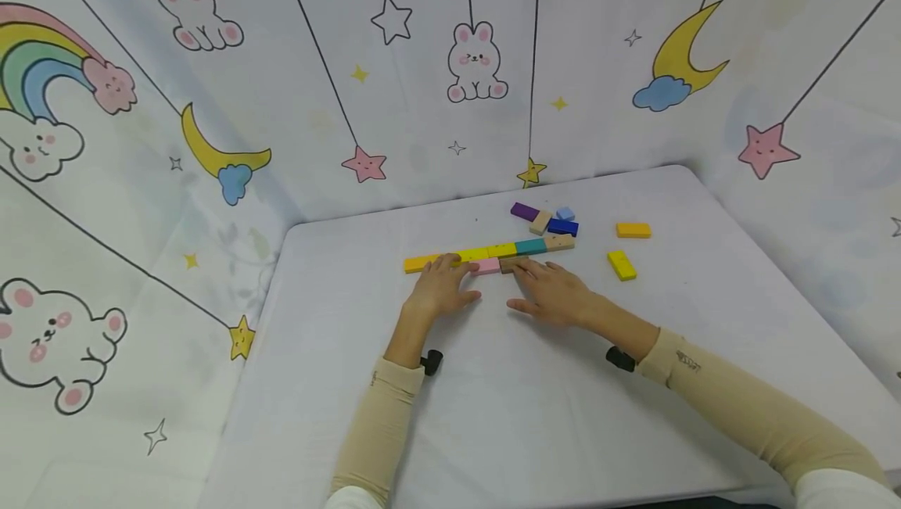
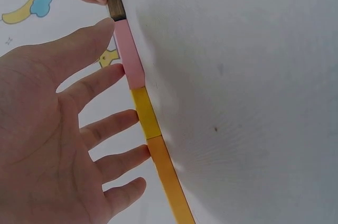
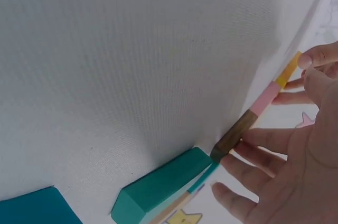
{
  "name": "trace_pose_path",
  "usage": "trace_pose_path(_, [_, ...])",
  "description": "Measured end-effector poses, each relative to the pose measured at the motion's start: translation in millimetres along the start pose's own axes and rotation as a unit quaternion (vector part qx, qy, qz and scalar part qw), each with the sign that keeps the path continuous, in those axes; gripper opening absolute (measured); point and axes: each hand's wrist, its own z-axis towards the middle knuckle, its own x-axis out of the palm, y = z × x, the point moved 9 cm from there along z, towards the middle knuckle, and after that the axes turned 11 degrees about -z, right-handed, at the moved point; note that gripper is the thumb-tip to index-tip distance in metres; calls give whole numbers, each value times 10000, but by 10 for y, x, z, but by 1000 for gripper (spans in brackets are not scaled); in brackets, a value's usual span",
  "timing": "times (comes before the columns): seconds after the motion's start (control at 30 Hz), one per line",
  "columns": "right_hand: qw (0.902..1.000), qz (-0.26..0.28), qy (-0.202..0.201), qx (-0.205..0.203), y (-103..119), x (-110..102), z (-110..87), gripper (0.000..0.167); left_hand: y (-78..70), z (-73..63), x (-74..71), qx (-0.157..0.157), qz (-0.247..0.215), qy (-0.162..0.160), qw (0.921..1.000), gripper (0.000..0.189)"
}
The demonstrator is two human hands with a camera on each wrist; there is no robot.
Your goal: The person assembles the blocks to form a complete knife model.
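Observation:
A pink block (image 1: 486, 267) and a dark brown block (image 1: 513, 265) lie end to end along the near side of a longer row of blocks. That row runs from orange (image 1: 417, 265) through yellow (image 1: 501, 250) and teal (image 1: 530, 247) to beige wood (image 1: 561, 241). My left hand (image 1: 439, 290) has its fingers spread, fingertips at the pink block and the row's left part. At the brown block are the extended fingertips of my right hand (image 1: 556, 294). In the right wrist view, a large-looking teal block (image 3: 158, 187) lies near the brown block's end.
Behind the row's right end lie purple (image 1: 524, 212), beige (image 1: 540, 222), dark blue (image 1: 563, 227) and light blue (image 1: 565, 213) blocks. An orange block (image 1: 633, 231) and a yellow block (image 1: 622, 265) lie farther right on the white table (image 1: 317, 337). A patterned cloth wall (image 1: 422, 118) stands behind.

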Motion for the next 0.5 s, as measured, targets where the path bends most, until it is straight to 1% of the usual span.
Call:
trace_pose_path(0.37, [9999,117,34,92,-23,11,31,80,-19,-17,-9,3,-125,31,9999,61])
trace_pose_path(0.5, [9998,173,-2,132,-26,13,47,79,-20,-22,-17,2,-81,7,10000,60])
